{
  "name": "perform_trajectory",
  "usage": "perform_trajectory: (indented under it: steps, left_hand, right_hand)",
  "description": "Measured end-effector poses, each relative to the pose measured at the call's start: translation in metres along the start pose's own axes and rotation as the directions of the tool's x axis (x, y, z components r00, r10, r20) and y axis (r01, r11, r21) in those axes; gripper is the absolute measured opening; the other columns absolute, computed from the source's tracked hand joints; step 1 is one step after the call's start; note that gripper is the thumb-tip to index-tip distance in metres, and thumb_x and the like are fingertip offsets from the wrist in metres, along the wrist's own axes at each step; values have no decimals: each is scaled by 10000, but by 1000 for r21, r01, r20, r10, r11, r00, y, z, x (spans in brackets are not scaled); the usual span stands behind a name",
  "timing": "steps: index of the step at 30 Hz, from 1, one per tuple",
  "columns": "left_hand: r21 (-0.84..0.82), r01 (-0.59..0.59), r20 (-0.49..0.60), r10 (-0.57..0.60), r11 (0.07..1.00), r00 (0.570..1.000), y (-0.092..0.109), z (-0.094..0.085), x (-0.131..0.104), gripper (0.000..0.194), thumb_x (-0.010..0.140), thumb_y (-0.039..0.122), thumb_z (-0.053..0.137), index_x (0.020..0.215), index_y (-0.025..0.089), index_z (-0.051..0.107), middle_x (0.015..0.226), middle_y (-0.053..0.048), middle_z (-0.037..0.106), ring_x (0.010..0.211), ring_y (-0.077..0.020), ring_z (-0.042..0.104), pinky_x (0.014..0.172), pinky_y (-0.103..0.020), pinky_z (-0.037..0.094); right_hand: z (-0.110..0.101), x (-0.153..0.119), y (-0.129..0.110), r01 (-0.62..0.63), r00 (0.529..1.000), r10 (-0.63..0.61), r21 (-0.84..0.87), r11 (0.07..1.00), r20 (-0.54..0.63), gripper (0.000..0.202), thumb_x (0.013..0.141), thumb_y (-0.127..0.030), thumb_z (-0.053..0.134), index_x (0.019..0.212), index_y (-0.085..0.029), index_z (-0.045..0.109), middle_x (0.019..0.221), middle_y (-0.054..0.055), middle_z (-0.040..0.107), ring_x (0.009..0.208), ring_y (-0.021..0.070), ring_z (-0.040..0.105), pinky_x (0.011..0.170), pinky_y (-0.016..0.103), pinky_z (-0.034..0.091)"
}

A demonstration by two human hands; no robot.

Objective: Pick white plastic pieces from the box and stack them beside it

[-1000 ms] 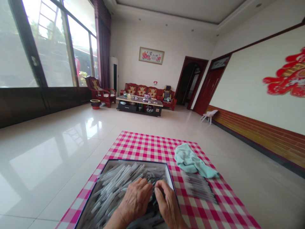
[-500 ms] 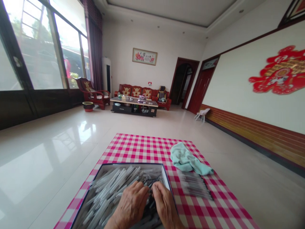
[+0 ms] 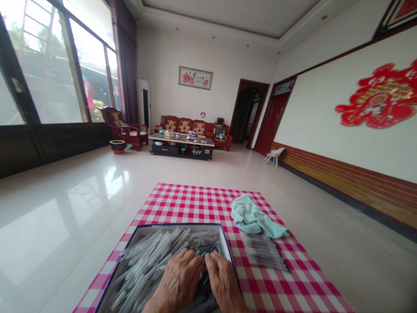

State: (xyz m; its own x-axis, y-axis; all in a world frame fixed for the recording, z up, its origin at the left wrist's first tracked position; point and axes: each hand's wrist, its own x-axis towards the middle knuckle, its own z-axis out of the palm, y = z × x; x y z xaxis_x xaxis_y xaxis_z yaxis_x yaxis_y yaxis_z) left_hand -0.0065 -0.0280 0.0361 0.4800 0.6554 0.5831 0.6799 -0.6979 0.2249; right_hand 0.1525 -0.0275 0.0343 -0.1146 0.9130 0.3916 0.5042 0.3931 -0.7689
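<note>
My left hand and my right hand meet over a shallow blue-edged box. Both have their fingers closed, tips nearly touching; whatever is pinched there is hidden behind the fingers. Under and left of my left hand lies a heap of clear, pen-like plastic tubes. Small dark parts fill the box's right side, partly covered by my hands. Outside the box, to the right, a row of clear pens with dark ends lies side by side on the cloth.
A pink-and-white checked tablecloth covers the table. A crumpled mint-green cloth lies beyond the row of pens. Across the tiled floor stand a low table, a red wooden sofa and a small pale chair.
My right hand has tilted slightly, its thumb now lying nearer the left fingers. The whole view has shifted a little; the box and the row of pens look the same.
</note>
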Motion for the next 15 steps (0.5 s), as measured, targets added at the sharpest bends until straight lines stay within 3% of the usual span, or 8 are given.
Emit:
perform_trajectory:
  steps: [6,15]
  left_hand:
    - [5,-1,5,1,1000,1000,0,1,-1,173,946,159,390,852,202,529,761,-32,552,700,-187,532,620,-305,385]
    - [21,-9,16,8,1000,1000,-1,1,-2,192,949,156,375,832,198,522,755,-33,549,692,-186,527,615,-309,392]
  right_hand:
    - [-5,-2,-7,35,999,-35,4,999,34,246,963,-312,414,752,-212,497,717,-5,569,679,148,556,650,228,411]
    - [1,0,1,40,999,-40,-85,996,6,376,975,-366,392,640,-210,465,634,-7,550,605,135,526,573,229,372]
